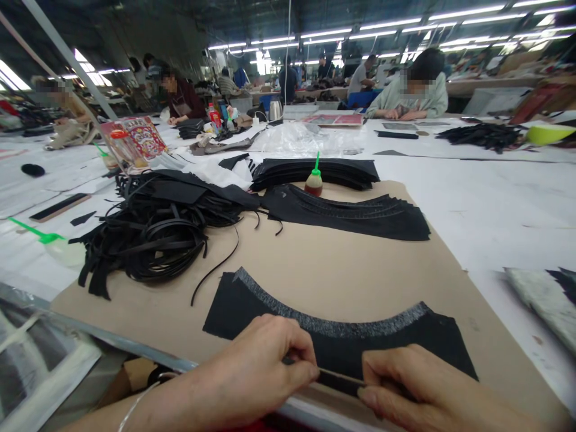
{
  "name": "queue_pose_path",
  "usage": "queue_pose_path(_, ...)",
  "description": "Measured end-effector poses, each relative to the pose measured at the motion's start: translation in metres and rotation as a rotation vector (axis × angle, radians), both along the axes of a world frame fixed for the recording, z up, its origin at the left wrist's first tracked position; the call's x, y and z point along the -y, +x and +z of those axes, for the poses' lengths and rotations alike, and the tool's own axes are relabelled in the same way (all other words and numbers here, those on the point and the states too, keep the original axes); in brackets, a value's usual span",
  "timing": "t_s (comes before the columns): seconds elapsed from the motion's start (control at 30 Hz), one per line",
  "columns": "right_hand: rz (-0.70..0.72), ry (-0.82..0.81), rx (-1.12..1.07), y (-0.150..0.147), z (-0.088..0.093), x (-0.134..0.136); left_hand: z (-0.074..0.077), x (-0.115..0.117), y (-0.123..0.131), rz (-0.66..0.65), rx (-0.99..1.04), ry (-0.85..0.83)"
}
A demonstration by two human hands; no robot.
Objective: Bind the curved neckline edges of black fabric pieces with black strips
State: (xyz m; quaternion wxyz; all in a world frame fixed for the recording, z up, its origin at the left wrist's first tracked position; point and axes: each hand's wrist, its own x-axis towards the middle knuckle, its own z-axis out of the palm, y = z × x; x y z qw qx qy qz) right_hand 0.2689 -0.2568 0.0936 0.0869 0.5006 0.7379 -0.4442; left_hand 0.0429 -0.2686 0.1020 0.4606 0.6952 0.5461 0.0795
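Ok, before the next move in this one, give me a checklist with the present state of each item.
1. Left hand pinching the thin strip: ok.
2. Right hand pinching the same strip: ok.
3. Both ends of the strip visible: not ok, hands cover parts of it.
4. Curved black piece lying on the brown sheet, speckled band up: ok.
5. Green-topped bottle among the black stacks upright: ok.
6. Strip's underside: cannot tell.

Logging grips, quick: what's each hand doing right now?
Left hand: closed, pinching a thin strip.
Right hand: closed, pinching the same strip.
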Motion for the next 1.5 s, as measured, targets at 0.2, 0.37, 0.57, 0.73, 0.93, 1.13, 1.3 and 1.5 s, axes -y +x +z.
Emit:
queue_pose_path(0.2, -0.039, 0.217, 0.176, -0.013, -0.015, -0.021, -0.039, -0.032, 0.006, 0.037, -0.035, 0.083)
queue_pose_path(0.37, -0.04, 0.307, 0.249, -0.018, -0.027, -0.027, -0.056, -0.043, 0.009, 0.046, -0.112, 0.098)
queue_pose_path(0.57, -0.037, 0.343, 0.29, -0.024, -0.033, -0.031, -0.055, -0.044, 0.01, 0.066, -0.157, 0.125)
queue_pose_path(0.73, -0.047, 0.343, 0.297, -0.028, -0.033, -0.03, -0.055, -0.043, 0.009, 0.082, -0.174, 0.139)
queue_pose_path(0.93, -0.041, 0.356, 0.333, -0.034, -0.032, -0.029, -0.053, -0.045, 0.009, 0.097, -0.179, 0.135)
queue_pose_path(1.13, -0.037, 0.351, 0.343, -0.036, -0.033, -0.03, -0.058, -0.043, 0.009, 0.082, -0.175, 0.157)
queue_pose_path(1.3, -0.043, 0.36, 0.342, -0.036, -0.034, -0.031, -0.061, -0.043, 0.008, 0.084, -0.178, 0.175)
queue_pose_path(1.5, -0.031, 0.36, 0.357, -0.036, -0.036, -0.031, -0.063, -0.043, 0.009, 0.092, -0.188, 0.168)
